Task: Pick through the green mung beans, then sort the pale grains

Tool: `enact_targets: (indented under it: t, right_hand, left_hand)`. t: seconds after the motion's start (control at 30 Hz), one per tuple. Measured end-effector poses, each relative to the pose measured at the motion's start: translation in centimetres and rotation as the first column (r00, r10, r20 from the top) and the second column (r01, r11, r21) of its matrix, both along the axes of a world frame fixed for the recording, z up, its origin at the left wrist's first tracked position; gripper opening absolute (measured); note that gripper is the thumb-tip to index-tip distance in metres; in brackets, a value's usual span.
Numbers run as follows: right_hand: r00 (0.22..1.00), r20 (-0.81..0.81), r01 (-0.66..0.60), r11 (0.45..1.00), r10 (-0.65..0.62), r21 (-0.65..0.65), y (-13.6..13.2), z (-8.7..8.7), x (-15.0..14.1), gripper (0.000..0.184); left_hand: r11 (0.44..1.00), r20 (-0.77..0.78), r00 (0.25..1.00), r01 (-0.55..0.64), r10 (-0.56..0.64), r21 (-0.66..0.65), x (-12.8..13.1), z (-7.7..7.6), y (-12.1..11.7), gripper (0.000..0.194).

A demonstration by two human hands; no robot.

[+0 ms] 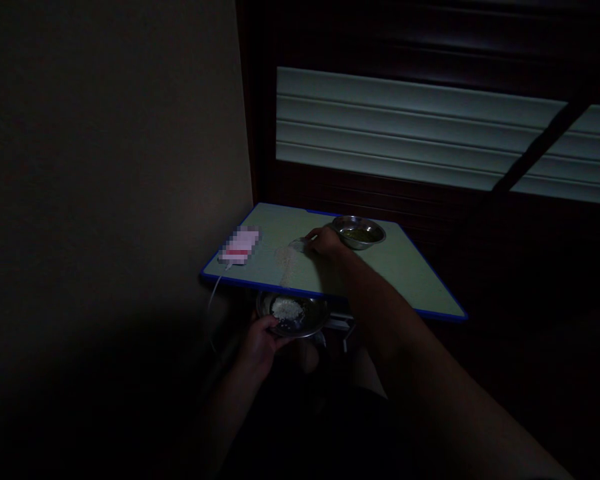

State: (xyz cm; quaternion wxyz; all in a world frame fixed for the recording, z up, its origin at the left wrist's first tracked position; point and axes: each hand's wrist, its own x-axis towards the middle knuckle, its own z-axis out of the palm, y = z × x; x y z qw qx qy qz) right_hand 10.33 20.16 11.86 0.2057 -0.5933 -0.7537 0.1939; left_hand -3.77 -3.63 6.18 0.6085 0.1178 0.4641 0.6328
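Observation:
Just below the table's front edge, my left hand [261,345] grips the rim of a shallow metal bowl [316,320], thumb on the inside. A heap of white grains or powder [286,309] lies in that bowl. Over the tabletop, my right hand [326,242] is closed around a pale, thin-looking object [299,245]; the dim light hides its exact kind. That object touches or hovers by a patch of whitish powder or grains [286,263], which runs as a strip to the front edge.
The small folding table [405,273] has a blue rim and a pale top. A second metal bowl [359,233] with something greenish-yellow inside stands at the back right. A pink blurred item [241,245] with a white cable lies at the left. A wall rises on the left.

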Motion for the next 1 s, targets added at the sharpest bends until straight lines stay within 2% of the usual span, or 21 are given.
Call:
enact_targets:
  t: [0.43, 0.83, 1.0]
  right_hand:
    - [0.997, 0.067, -0.026, 1.000, 0.025, 0.008, -1.4, 0.3, 0.8, 0.032]
    - [0.998, 0.039, -0.038, 0.999, 0.039, -0.022, -3.4, 0.4, 1.8, 0.031]
    - [0.999, 0.029, -0.046, 0.999, 0.046, 0.003, -4.0, 0.1, 2.1, 0.029]
  left_hand:
    - [1.000, 0.003, 1.000, -0.006, 0.006, -0.016, 0.0, -0.1, 0.1, 0.056]
    - [0.999, 0.018, 1.000, -0.011, 0.012, -0.035, 0.1, 0.0, 0.2, 0.050]
    - [1.000, 0.015, 1.000, -0.006, 0.006, -0.013, 0.1, 0.0, 0.2, 0.051]
